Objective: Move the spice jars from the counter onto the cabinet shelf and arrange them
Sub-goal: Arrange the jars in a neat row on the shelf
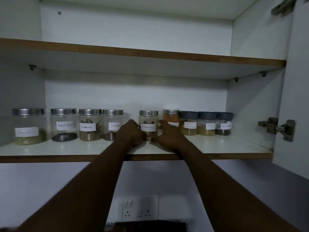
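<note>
Standing upright on the lower cabinet shelf (66, 149), the cinnamon jar (148, 125) sits in the gap between the cloves jar (112, 124) and the orange-powder jar (170, 118). The left hand (132, 133) and right hand (168, 136) grip its lower sides, fingers curled round the glass.

Nine jars are set in one row along the lower shelf (217, 148). From the left are placed the Fennel jar (29, 126), the Black Pepper jar (64, 124), the Cinnamon jar (90, 125) and the Cloves jar (112, 124). After a gap, the middle jar (148, 125) is held between the left hand (132, 133) and the right hand (168, 134). Further right, four jars are packed together, the Garam Masala jar (188, 123) second among them. The upper shelf (150, 55) is fixed above, and a socket panel (139, 207) below.
</note>
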`<state>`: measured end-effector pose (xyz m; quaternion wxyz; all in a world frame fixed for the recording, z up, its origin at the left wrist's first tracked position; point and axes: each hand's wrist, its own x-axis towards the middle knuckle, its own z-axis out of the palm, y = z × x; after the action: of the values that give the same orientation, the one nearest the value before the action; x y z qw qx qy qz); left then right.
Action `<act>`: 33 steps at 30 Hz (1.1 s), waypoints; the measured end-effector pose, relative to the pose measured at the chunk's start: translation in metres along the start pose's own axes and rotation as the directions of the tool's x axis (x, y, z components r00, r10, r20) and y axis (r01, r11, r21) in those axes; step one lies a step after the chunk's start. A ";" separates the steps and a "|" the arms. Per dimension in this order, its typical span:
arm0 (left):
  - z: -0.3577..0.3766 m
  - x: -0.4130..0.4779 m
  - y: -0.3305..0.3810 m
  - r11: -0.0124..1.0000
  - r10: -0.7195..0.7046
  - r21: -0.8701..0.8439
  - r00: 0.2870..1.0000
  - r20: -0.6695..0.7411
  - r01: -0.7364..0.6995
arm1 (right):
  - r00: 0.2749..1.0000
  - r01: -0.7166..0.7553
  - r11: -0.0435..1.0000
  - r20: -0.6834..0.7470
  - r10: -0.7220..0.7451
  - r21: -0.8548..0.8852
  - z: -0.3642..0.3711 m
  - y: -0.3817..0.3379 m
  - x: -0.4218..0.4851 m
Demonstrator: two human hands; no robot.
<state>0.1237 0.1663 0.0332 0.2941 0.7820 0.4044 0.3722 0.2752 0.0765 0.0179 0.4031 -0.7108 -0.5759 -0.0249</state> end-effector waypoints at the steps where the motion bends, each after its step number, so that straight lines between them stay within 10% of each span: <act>1: 0.002 0.000 -0.001 1.000 0.014 0.006 1.000 -0.018 -0.014 | 1.000 -0.003 1.000 -0.026 0.003 -0.008 0.000 0.001 0.001; 7: 0.004 0.007 -0.012 0.998 0.055 -0.035 0.994 -0.093 -0.059 | 0.976 0.044 0.998 -0.210 -0.053 -0.044 -0.001 0.001 -0.006; 19: 0.025 0.043 0.010 0.933 0.127 0.292 0.950 0.286 -0.212 | 0.998 0.044 0.968 0.058 -0.031 -0.246 0.009 -0.001 0.018; 33: 0.043 0.062 0.016 0.906 0.097 0.363 0.941 0.324 -0.218 | 0.996 0.014 0.939 0.083 0.016 -0.344 0.014 0.008 0.026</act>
<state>0.1901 0.2046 0.0431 0.1569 0.9024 0.3567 0.1837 0.2850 0.1051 0.0171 0.2477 -0.7710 -0.5789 -0.0951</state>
